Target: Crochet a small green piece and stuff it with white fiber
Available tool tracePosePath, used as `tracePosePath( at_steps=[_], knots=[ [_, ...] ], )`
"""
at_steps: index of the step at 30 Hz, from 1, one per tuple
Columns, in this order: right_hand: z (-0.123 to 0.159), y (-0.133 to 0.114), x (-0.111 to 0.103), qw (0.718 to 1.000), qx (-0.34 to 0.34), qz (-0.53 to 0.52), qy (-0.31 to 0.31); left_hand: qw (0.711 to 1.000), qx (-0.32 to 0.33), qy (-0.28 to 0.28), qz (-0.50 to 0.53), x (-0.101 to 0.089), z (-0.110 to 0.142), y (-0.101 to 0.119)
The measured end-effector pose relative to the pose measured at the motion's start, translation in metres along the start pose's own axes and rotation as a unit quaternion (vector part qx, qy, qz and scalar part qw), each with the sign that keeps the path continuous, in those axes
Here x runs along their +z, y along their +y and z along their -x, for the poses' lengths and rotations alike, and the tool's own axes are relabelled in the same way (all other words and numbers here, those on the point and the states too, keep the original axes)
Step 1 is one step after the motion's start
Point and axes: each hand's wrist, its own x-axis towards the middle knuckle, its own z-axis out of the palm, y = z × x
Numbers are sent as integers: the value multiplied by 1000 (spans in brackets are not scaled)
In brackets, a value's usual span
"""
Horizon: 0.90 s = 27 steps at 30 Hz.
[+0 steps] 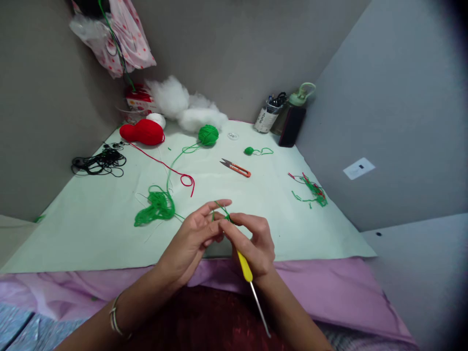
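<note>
My left hand [197, 234] pinches a strand of green yarn [219, 208] looped over its index finger. My right hand [254, 239] is closed on a yellow-handled crochet hook [245, 267], whose metal shaft points back toward me; its tip meets the yarn between both hands. The strand runs left to a loose tangle of green yarn [155, 208] and on to a green yarn ball [208, 135] farther back on the pale green sheet [91, 234].
Orange snips [236, 168] lie mid-sheet. A red crocheted piece [143, 131] with red strand, white stuffing [190, 107], black cords [98, 162], a small green ball [249, 151], yarn scraps [310, 191], a jar and a bottle [292, 114] stand around. Grey walls enclose the corner.
</note>
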Motion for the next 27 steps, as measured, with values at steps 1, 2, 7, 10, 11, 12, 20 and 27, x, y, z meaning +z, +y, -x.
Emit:
tracePosePath(
  at_steps=[1,2,7,10,11,12,20,27],
  knots=[
    [-2,0,-1,1000,13,-28,7,999,-34,-11,32,-1,-1,1],
    [-4,-1,-2,997,41,-69,18,997,-55,-17,52,-2,-2,3],
    [-23,-4,-4,924,230,-297,76,999,-8,-13,28,-3,-3,10],
    [-27,-4,-2,922,239,-301,45,999,29,-23,-21,-2,-1,7],
    [-28,-5,-2,927,238,-287,33,998,42,-20,-38,-2,-1,6],
    [-28,-5,-1,931,238,-275,23,997,53,-13,-53,-2,0,4],
    [-6,-9,12,998,46,-44,28,998,50,22,-11,3,1,0],
    [-9,-11,13,974,139,-164,74,996,-37,-36,75,5,-1,6]
  ],
)
